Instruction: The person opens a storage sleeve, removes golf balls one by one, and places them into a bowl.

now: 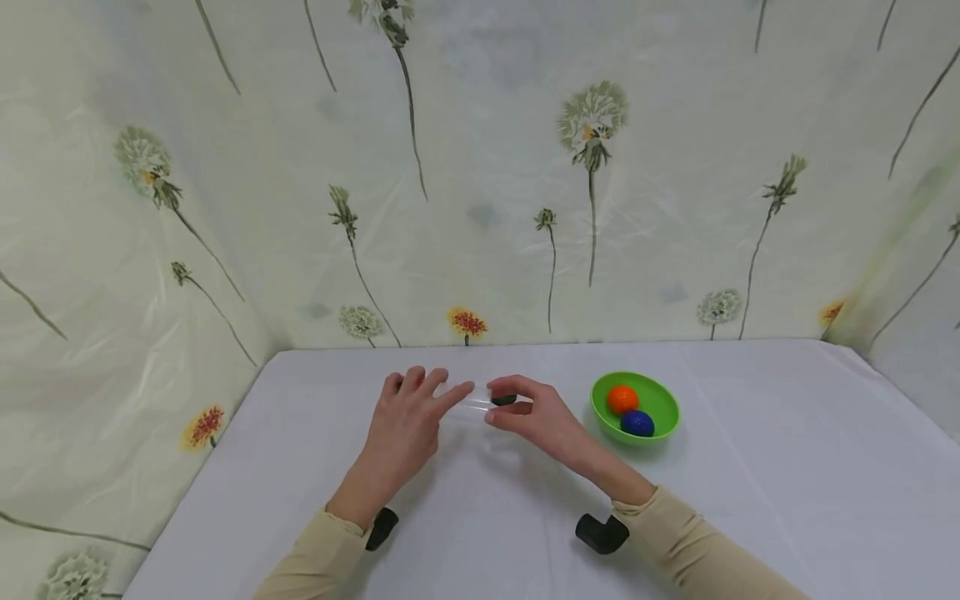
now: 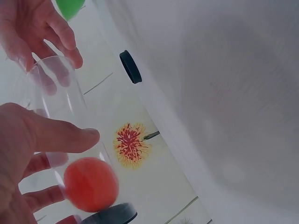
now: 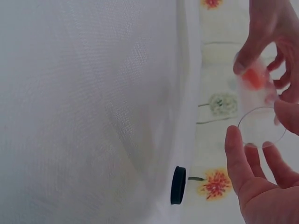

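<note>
Clear tube (image 2: 56,107) with orange ball (image 2: 90,183) inside, left hand (image 1: 405,425) and right hand (image 1: 536,417) fingers gripping its ends

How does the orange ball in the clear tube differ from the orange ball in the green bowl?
The orange ball in the clear tube lies enclosed in a container that both hands hold above the table; the orange ball in the green bowl rests uncovered and untouched, beside a blue ball. Both look round and orange.

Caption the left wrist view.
Both hands hold a clear tube with an orange ball inside.
</note>
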Demonstrator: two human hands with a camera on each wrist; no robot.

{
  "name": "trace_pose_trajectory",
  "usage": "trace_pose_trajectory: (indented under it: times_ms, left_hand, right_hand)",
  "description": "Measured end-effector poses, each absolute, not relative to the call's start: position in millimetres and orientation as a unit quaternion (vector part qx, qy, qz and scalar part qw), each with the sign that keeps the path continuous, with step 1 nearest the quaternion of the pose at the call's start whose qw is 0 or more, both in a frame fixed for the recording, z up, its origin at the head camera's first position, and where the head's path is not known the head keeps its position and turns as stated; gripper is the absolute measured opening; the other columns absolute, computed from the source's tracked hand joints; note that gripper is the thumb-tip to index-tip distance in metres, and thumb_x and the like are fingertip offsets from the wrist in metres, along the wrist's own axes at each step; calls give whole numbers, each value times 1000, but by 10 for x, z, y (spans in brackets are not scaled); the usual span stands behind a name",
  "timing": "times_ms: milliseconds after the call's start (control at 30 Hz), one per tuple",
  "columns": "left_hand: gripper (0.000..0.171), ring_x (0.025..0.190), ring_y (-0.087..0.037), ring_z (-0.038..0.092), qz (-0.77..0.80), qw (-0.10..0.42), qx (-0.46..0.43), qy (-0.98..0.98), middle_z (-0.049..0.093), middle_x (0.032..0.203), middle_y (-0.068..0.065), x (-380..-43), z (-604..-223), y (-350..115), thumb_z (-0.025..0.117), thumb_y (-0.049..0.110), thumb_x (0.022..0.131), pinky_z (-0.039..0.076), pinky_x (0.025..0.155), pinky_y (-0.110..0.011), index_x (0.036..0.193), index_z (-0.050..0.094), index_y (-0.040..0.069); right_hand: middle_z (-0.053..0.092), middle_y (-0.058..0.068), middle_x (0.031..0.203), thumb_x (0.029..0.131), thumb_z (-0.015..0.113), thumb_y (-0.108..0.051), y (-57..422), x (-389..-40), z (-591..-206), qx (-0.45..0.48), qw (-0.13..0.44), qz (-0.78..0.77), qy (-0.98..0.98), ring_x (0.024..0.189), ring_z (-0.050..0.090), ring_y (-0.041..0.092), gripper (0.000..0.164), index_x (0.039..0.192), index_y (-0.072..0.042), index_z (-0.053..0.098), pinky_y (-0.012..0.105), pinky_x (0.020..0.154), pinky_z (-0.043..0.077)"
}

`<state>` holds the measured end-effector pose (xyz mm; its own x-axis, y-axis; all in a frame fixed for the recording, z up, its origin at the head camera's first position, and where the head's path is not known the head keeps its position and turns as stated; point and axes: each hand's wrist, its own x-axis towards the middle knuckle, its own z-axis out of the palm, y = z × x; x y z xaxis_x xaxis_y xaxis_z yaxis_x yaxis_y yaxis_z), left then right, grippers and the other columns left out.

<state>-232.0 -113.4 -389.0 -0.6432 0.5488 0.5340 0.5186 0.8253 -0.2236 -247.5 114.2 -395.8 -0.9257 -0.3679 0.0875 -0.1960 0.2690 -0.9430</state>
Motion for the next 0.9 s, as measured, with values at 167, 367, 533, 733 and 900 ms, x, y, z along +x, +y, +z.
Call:
trace_pose_trajectory:
  times_ms: [167, 367, 533, 733, 900]
  left_hand:
    - [59, 103, -27, 48, 18, 296, -295, -908, 55, 118, -5, -2312, -3884, -1126, 74, 2, 79, 38, 86, -45, 130, 62, 29]
    - [59, 107, -28, 47, 2, 288, -293, -912, 55, 120, -4, -2291, -3883, -1122, 75, 2, 78, 39, 89, -46, 130, 63, 29]
    - [60, 108, -27, 47, 3, 287, -295, -911, 56, 120, -4, -2291, -3884, -1108, 73, 0, 79, 39, 88, -46, 129, 61, 31]
    - [62, 109, -26, 48, 6, 276, -291, -916, 56, 121, -4, -2280, -3888, -1103, 75, 3, 79, 39, 88, -45, 132, 61, 32]
    - [61, 108, -26, 49, -1, 272, -290, -917, 56, 119, -4, -2281, -3902, -1106, 74, 3, 80, 40, 86, -44, 132, 61, 31]
  right_hand:
    - [58, 15, 126, 90, 73, -19, 1139, -2451, -3941, -170, 80, -578, 794, 107, 65, 28, 44, 131, -8, 58, 36, 88, 53]
    - [56, 18, 127, 90, 73, -20, 1140, -2445, -3962, -167, 84, -585, 789, 107, 65, 28, 45, 130, -7, 58, 35, 88, 53]
    - [58, 15, 126, 90, 73, -20, 1154, -2446, -3981, -169, 79, -586, 788, 104, 66, 26, 43, 129, -8, 59, 35, 87, 53]
    - [60, 6, 127, 89, 74, -22, 1162, -2425, -3977, -158, 77, -575, 799, 100, 64, 25, 45, 130, -10, 61, 36, 85, 54]
    - [60, 5, 127, 88, 76, -23, 1163, -2414, -3976, -147, 75, -579, 799, 100, 64, 24, 48, 131, -9, 60, 35, 85, 54]
